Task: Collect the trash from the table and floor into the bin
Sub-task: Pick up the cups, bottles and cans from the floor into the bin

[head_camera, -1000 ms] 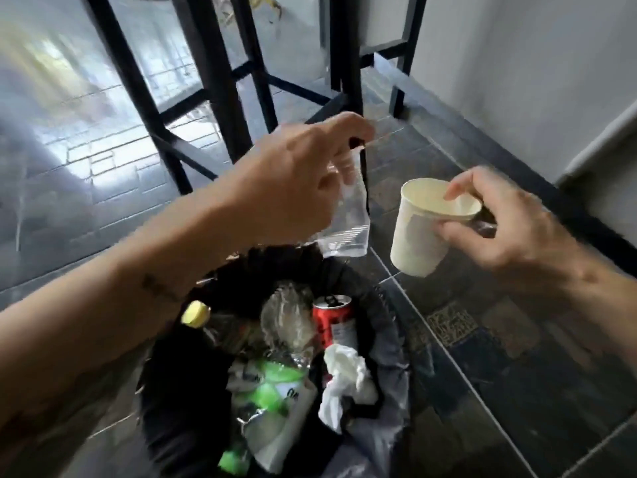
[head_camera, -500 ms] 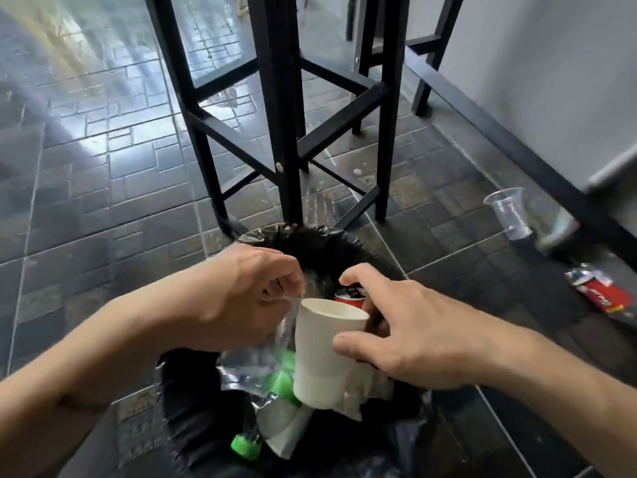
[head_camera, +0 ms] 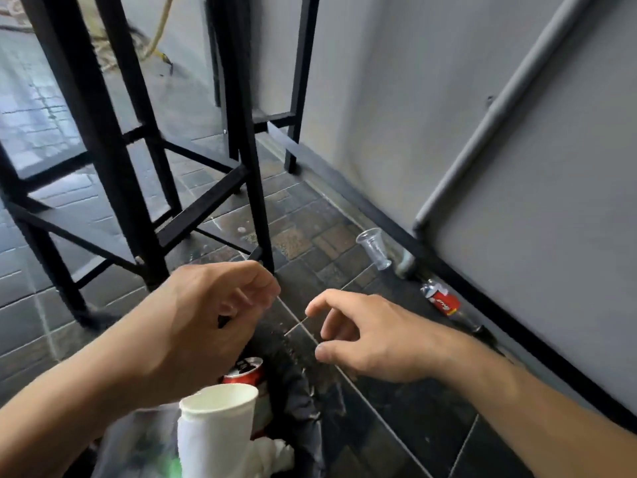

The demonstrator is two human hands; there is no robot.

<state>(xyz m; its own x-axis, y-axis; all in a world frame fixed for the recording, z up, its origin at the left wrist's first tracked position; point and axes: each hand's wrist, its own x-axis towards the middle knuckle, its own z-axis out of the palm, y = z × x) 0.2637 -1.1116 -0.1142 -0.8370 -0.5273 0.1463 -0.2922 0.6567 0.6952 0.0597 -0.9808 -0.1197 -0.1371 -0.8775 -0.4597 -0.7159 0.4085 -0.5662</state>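
both hands (head_camera: 206, 326) (head_camera: 372, 336) released, empty above bin (head_camera: 303, 391); paper cup (head_camera: 217, 429) inside; clear floor (head_camera: 396, 408) rightward.

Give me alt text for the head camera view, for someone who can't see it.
Two empty hands, left hand and right hand, hover above a bin holding a white paper cup and a red can. A clear plastic cup and a crushed bottle lie on the dark tiled floor by the wall.
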